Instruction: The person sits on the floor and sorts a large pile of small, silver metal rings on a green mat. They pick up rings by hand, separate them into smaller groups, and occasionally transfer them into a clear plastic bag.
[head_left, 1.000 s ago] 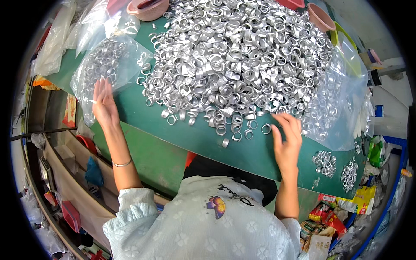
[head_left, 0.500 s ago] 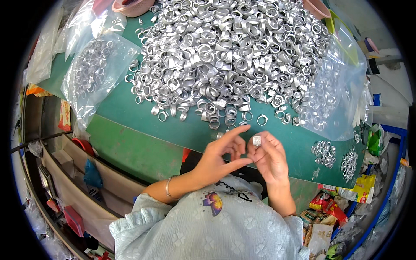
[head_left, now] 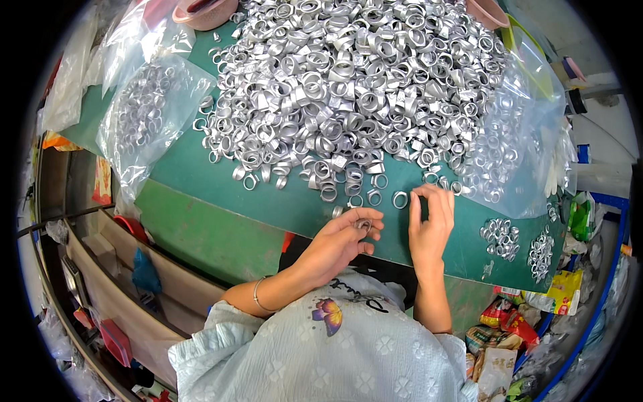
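Observation:
A silver metal ring sits in my left hand, held between the thumb and curled fingers. My right hand is over the green table at the front edge of a large heap of silver rings. Its thumb and bent fingers point away from me with a gap between them, and I see nothing held there. Just left of its thumb, a single ring rests on the table. More loose rings lie between my hands and the heap.
Clear plastic bags of rings lie at the left and right. Two small ring piles are on the right of the green table. Pink baskets stand at the back. Colourful packets fill the lower right.
My hands have moved apart. The right went forward and right to the heap's edge; the piece it held is no longer seen there. A ring now shows in my left hand.

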Action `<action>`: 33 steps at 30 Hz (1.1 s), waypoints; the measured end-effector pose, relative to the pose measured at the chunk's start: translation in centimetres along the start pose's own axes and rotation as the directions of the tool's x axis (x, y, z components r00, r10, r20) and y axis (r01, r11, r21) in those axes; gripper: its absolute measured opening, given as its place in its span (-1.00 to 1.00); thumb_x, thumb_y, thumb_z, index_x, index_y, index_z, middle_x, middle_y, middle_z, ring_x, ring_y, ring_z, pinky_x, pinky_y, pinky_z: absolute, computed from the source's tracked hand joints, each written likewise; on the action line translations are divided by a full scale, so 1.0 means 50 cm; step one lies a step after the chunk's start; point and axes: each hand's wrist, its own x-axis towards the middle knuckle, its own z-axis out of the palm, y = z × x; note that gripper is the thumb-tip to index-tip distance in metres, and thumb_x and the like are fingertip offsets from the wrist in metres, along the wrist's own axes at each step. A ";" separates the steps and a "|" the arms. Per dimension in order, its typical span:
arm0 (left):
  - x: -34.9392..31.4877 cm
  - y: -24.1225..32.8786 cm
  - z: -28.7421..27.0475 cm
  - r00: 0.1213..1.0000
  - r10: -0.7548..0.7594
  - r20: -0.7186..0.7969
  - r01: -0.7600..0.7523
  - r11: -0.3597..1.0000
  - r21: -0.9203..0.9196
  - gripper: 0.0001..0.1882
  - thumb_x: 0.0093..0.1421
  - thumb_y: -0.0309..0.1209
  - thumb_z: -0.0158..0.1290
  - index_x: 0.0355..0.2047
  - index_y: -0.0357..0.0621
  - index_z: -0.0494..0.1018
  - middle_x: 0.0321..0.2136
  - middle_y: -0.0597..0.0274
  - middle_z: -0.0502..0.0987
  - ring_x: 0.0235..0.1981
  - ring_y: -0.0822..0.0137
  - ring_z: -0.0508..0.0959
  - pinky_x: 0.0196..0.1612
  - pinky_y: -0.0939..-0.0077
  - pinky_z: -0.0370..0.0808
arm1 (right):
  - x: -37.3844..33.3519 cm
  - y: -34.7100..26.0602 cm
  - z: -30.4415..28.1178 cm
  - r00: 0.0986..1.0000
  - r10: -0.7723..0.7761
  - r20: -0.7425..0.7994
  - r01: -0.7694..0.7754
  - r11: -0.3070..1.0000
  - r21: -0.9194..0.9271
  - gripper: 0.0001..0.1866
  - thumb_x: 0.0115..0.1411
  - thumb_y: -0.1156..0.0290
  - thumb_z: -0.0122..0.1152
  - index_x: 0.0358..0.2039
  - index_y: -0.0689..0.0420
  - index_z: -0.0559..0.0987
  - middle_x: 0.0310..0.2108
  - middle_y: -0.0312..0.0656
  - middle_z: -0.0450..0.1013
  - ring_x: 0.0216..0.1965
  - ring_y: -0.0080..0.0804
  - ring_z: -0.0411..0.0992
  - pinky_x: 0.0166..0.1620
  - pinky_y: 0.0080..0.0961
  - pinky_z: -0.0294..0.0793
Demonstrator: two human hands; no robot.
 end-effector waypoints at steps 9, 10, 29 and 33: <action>-0.004 -0.004 -0.028 0.987 -0.058 0.147 0.057 0.998 0.013 -0.69 0.23 -0.42 -0.14 -0.05 -0.28 0.35 -0.32 0.28 0.40 -0.29 0.44 0.38 -0.20 0.55 0.32 | -0.008 -0.018 -0.005 0.998 -0.001 0.069 0.006 0.998 -0.069 -0.86 -0.06 0.59 0.23 -0.43 0.22 0.50 -0.43 -0.16 0.41 -0.37 -0.20 0.34 -0.30 -0.39 0.28; -0.008 -0.007 -0.007 0.999 -0.032 0.040 0.031 0.999 0.023 -0.69 0.24 -0.40 -0.14 -0.05 -0.28 0.35 -0.34 0.28 0.40 -0.31 0.44 0.38 -0.20 0.55 0.33 | -0.013 -0.015 -0.005 0.997 0.005 0.075 -0.003 0.999 -0.033 -0.86 -0.06 0.59 0.23 -0.42 0.21 0.50 -0.43 -0.16 0.41 -0.37 -0.20 0.33 -0.30 -0.40 0.28; -0.032 0.031 0.015 0.977 -0.157 -0.143 0.133 0.978 -0.163 -0.68 0.26 -0.33 -0.11 -0.11 -0.33 0.39 -0.50 0.21 0.45 -0.59 0.45 0.35 -0.50 0.62 0.31 | 0.001 -0.058 -0.033 0.872 -0.157 0.463 -0.146 0.820 0.553 -0.74 -0.18 0.57 0.34 -0.39 0.23 0.54 -0.40 -0.15 0.45 -0.40 -0.29 0.35 -0.32 -0.43 0.35; -0.017 -0.005 -0.060 0.960 -0.229 0.162 0.232 0.973 -0.003 -0.67 0.25 -0.30 -0.09 -0.12 -0.32 0.41 -0.34 0.19 0.47 -0.44 0.41 0.44 -0.39 0.54 0.42 | 0.029 -0.041 0.013 0.988 -0.031 0.153 0.009 0.989 0.146 -0.78 -0.15 0.57 0.30 -0.40 0.21 0.54 -0.37 -0.16 0.42 -0.34 -0.24 0.32 -0.28 -0.38 0.31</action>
